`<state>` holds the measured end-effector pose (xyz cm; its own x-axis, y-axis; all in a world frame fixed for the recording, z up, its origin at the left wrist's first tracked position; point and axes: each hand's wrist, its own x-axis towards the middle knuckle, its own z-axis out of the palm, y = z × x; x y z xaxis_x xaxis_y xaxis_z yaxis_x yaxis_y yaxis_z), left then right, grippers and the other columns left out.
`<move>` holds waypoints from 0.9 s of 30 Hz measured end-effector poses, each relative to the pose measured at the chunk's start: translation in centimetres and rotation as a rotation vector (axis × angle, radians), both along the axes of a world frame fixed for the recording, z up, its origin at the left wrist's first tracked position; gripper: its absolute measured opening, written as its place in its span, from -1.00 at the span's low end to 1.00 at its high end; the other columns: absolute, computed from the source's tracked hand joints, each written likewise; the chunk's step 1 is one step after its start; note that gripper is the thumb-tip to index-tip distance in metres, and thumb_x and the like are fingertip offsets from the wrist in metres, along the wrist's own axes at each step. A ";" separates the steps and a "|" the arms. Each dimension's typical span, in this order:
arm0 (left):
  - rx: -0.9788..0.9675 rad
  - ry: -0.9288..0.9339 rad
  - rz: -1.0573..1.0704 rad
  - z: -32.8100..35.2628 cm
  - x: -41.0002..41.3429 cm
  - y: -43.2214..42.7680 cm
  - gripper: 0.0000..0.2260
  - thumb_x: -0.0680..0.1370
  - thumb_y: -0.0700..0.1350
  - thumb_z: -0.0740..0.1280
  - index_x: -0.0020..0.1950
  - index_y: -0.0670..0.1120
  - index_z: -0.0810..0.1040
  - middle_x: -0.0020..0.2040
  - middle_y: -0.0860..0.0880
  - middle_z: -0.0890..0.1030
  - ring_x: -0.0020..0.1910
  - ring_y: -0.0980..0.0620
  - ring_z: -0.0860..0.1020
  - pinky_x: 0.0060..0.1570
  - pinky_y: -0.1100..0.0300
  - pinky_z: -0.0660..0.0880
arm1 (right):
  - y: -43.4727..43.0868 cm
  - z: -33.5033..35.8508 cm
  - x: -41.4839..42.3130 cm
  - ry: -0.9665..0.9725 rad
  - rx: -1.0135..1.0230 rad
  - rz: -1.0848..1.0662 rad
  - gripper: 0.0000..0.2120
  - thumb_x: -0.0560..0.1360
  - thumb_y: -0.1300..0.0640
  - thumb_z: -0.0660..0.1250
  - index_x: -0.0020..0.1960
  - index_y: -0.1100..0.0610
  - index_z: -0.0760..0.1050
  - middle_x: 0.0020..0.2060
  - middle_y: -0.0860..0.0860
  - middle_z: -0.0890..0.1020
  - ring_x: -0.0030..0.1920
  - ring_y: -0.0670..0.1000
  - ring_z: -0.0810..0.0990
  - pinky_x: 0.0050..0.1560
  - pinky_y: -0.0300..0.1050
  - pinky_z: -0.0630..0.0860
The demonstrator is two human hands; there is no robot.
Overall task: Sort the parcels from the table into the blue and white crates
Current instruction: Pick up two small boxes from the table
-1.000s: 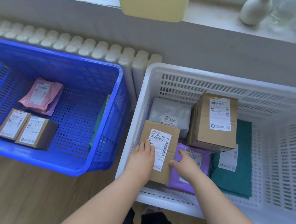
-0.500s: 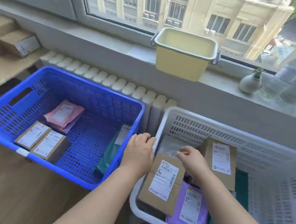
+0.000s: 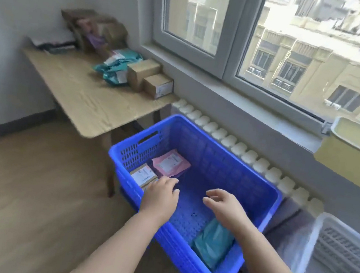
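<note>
L hand (image 3: 160, 197): empty, palm down, fingers loosely spread, over near-left rim of blue crate (image 3: 257, 187).
R hand (image 3: 226, 205): empty, fingers slightly curled & apart, above middle of blue crate; not touching anything.
Blue crate: on floor under window, between wooden table (image 3: 82, 98) & white crate (image 3: 330, 250).
In blue crate: pink mailer (image 3: 170, 164) w/ white label at far-left; small cardboard box (image 3: 143, 175) w/ label just beside it, partly hidden by L hand; teal mailer (image 3: 213, 244) leaning vs near-right wall, under R forearm.
White crate: lower right, only corner in view, blurred; contents can't tell.
Table: left of blue crate, vs wall. Parcels still on it: two cardboard boxes (image 3: 150, 80) side by side at window end, teal mailers (image 3: 114, 68) just beside them, blurred heap of brown & purple parcels (image 3: 94, 30) at far corner.
Sill: yellow tub (image 3: 356, 153) at right.
</note>
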<state>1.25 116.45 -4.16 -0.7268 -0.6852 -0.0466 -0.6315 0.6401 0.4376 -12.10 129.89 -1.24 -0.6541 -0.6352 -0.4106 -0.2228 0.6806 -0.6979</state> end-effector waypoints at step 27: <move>0.121 0.006 0.455 4.1 17.5 -49.0 -0.66 0.68 -0.02 0.14 0.44 -0.02 0.42 0.35 -0.01 0.47 0.31 -0.02 0.46 0.25 0.06 0.45 | -56.1 0.9 12.8 -0.095 -0.096 0.373 -0.66 0.55 0.04 0.36 0.31 0.04 0.49 0.22 0.05 0.57 0.04 -0.02 0.57 -0.05 -0.18 0.47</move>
<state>18.72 67.44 -0.03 -0.3541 -0.9242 -0.1430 -0.8336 0.2426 0.4963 0.67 73.84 -0.32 -0.3331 -0.8605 -0.3855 -0.3737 0.4959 -0.7839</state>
